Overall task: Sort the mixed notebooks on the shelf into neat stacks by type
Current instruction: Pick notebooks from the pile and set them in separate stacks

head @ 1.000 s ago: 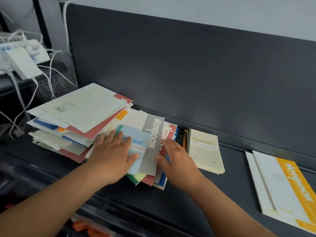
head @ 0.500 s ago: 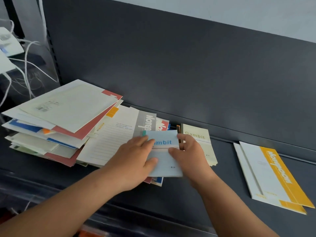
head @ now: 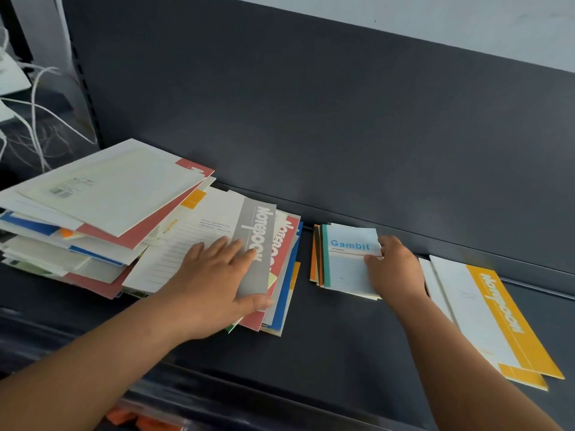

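Observation:
A messy pile of mixed notebooks lies on the left of the dark shelf. My left hand rests flat, fingers spread, on a grey "Notebook" at the pile's right side, thumb by its lower edge. To the right sits a small stack of "Gambit" notebooks with a blue one on top. My right hand pinches that blue notebook's right edge as it lies on the stack. Two large yellow-striped notebooks lie stacked at the far right.
The shelf's dark back panel rises right behind the notebooks. White cables hang beyond the upright at the left. Orange items show on a lower level under the shelf's front edge.
The blue Gambit notebook moved right from the mixed pile onto the small Gambit stack, carried by my right hand. My left hand let go and settled on the grey notebook.

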